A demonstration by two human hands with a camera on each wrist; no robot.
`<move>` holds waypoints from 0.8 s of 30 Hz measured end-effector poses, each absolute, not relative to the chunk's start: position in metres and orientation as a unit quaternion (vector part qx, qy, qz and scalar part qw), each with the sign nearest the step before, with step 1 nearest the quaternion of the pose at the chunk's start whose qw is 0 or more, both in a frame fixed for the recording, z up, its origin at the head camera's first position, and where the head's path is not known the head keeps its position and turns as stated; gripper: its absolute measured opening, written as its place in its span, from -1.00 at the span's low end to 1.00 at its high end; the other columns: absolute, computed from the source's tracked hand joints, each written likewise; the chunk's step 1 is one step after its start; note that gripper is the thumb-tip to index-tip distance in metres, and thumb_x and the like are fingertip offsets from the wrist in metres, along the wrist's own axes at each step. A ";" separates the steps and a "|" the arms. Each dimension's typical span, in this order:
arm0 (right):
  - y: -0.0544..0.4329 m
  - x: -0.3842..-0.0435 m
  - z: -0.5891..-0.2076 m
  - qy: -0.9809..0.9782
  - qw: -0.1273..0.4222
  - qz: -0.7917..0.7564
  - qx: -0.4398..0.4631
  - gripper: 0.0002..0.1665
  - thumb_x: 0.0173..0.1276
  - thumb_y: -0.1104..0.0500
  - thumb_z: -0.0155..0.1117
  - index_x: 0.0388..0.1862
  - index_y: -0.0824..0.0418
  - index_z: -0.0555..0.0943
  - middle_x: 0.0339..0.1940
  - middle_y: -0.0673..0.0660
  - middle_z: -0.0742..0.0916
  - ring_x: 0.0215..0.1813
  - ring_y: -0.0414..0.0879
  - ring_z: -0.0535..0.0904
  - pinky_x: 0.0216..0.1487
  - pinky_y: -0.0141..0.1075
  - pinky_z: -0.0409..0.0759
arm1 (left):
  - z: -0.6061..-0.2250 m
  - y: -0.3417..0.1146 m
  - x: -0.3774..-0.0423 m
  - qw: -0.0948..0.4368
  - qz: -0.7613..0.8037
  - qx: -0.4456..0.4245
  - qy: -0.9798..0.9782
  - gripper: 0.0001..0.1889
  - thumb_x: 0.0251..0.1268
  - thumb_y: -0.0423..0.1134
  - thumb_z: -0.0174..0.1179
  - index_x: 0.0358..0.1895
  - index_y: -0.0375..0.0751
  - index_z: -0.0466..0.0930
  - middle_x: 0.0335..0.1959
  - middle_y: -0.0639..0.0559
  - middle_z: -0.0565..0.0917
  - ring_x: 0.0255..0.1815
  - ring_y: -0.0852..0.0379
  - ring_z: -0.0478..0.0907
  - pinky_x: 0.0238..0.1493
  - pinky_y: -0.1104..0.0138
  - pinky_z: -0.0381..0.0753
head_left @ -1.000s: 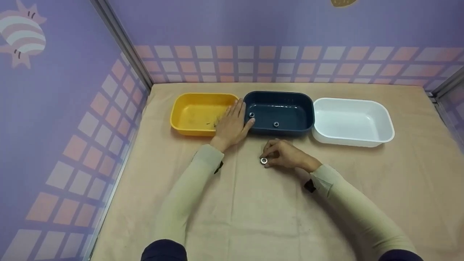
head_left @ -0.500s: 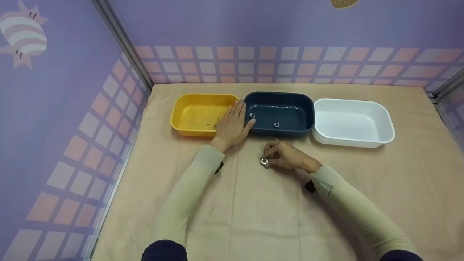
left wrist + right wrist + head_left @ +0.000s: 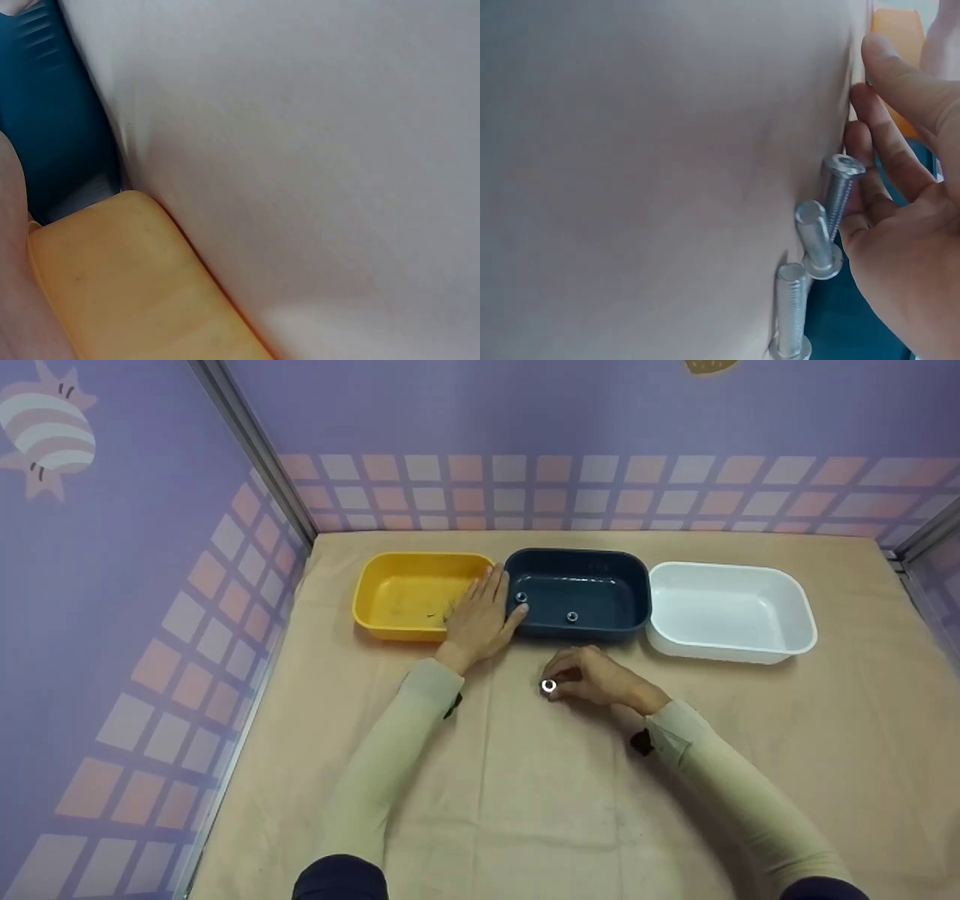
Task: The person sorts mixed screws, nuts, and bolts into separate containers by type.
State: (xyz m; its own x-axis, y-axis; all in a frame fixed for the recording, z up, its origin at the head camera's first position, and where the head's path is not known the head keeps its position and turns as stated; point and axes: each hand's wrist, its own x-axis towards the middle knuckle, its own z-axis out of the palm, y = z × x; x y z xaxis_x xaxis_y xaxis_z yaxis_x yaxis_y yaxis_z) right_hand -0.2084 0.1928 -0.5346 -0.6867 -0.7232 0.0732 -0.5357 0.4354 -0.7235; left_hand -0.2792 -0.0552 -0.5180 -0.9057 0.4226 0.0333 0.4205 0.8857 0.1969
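My left hand, fingers straight, rests over the adjoining rims of the yellow tray and the dark blue tray. Just in front of the blue tray, my right hand pinches a small shiny metal ring-shaped piece with a dark centre between thumb and forefinger. Two small metal nuts, a left nut and a right nut, lie in the blue tray. Three metal bolts show beside my right palm in the right wrist view, among them a lower bolt; the hand hides them in the head view.
A white tray stands at the right end of the row, touching the blue one. Small dark bits lie in the yellow tray. Beige cloth covers the table, and purple patterned panels rise at the back and sides.
My right hand has shifted slightly up and right, and the pinched piece is tilted differently, its ring face catching more light. The left hand and the trays have stayed put.
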 end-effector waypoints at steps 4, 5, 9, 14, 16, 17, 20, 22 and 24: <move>0.194 -0.209 -0.532 0.839 0.121 -0.384 -0.367 -0.74 0.37 0.26 0.56 0.02 0.19 0.85 -0.04 0.04 0.88 0.06 -0.04 0.80 0.17 -0.02 0.75 | -0.517 -0.055 -0.278 0.002 0.097 0.219 0.971 -0.14 0.75 0.30 -0.44 0.76 -0.31 -0.17 0.81 -0.18 -0.17 0.83 -0.07 -0.24 0.81 0.10 -0.25; 0.195 -0.209 -0.532 0.840 0.122 -0.385 -0.362 -0.74 0.37 0.25 0.56 0.03 0.18 0.86 -0.04 0.03 0.88 0.05 -0.05 0.80 0.16 -0.03 0.76 | -0.516 -0.055 -0.278 0.003 0.096 0.219 0.971 -0.14 0.76 0.30 -0.44 0.76 -0.32 -0.17 0.81 -0.18 -0.17 0.83 -0.07 -0.24 0.81 0.10 -0.24; 0.196 -0.209 -0.530 0.848 0.126 -0.388 -0.338 -0.74 0.39 0.22 0.55 0.04 0.14 0.86 -0.05 -0.02 0.89 0.04 -0.11 0.81 0.14 -0.11 0.77 | -0.516 -0.054 -0.278 0.005 0.098 0.220 0.970 -0.14 0.76 0.30 -0.44 0.75 -0.32 -0.17 0.81 -0.18 -0.18 0.83 -0.08 -0.24 0.81 0.08 -0.22; 0.198 -0.209 -0.527 0.848 0.129 -0.399 -0.325 -0.74 0.41 0.21 0.54 0.06 0.15 0.86 -0.04 0.00 0.89 0.06 -0.09 0.81 0.10 -0.19 0.78 | -0.517 -0.054 -0.278 0.007 0.099 0.222 0.970 -0.13 0.75 0.31 -0.45 0.76 -0.31 -0.18 0.81 -0.18 -0.17 0.83 -0.07 -0.24 0.81 0.09 -0.23; 0.199 -0.209 -0.525 0.846 0.131 -0.406 -0.320 -0.73 0.42 0.23 0.52 0.07 0.16 0.86 -0.03 0.02 0.89 0.07 -0.07 0.81 0.10 -0.17 0.77 | -0.518 -0.054 -0.279 0.006 0.098 0.222 0.970 -0.13 0.75 0.31 -0.44 0.76 -0.32 -0.17 0.81 -0.18 -0.16 0.83 -0.07 -0.23 0.81 0.09 -0.23; 0.199 -0.209 -0.524 0.846 0.131 -0.408 -0.317 -0.73 0.42 0.24 0.52 0.07 0.15 0.86 -0.03 0.02 0.89 0.07 -0.07 0.81 0.10 -0.16 0.77 | -0.518 -0.054 -0.279 0.004 0.098 0.223 0.970 -0.13 0.75 0.31 -0.44 0.75 -0.32 -0.17 0.81 -0.18 -0.15 0.83 -0.07 -0.23 0.81 0.08 -0.22; 0.201 -0.210 -0.520 0.849 0.125 -0.410 -0.309 -0.73 0.43 0.27 0.50 0.08 0.15 0.86 -0.02 0.04 0.89 0.06 -0.06 0.81 0.11 -0.09 0.76 | -0.518 -0.054 -0.279 0.001 0.099 0.223 0.970 -0.14 0.75 0.30 -0.42 0.75 -0.33 -0.15 0.81 -0.19 -0.14 0.83 -0.08 -0.22 0.81 0.07 -0.20; 0.202 -0.211 -0.517 0.852 0.118 -0.406 -0.309 -0.73 0.44 0.29 0.48 0.09 0.17 0.85 -0.02 0.06 0.89 0.06 -0.05 0.81 0.11 -0.05 0.76 | -0.518 -0.054 -0.279 0.001 0.099 0.222 0.970 -0.14 0.75 0.30 -0.41 0.75 -0.32 -0.15 0.81 -0.18 -0.14 0.83 -0.08 -0.21 0.81 0.07 -0.20; 0.203 -0.212 -0.515 0.854 0.114 -0.404 -0.308 -0.72 0.45 0.30 0.46 0.09 0.19 0.84 -0.01 0.09 0.89 0.06 -0.03 0.81 0.13 0.00 0.76 | -0.517 -0.054 -0.278 0.003 0.100 0.221 0.970 -0.14 0.75 0.30 -0.41 0.76 -0.32 -0.16 0.81 -0.18 -0.15 0.83 -0.08 -0.22 0.81 0.08 -0.22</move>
State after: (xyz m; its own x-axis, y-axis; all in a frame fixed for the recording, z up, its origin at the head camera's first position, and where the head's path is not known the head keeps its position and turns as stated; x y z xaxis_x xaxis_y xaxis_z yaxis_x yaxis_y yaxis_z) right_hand -0.2123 0.2029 -0.5146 -0.7843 -0.6180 0.0534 -0.4335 0.4845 -0.7598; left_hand -0.2781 -0.0543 -0.5169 -0.9024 0.4293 0.0379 0.4280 0.8822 0.1964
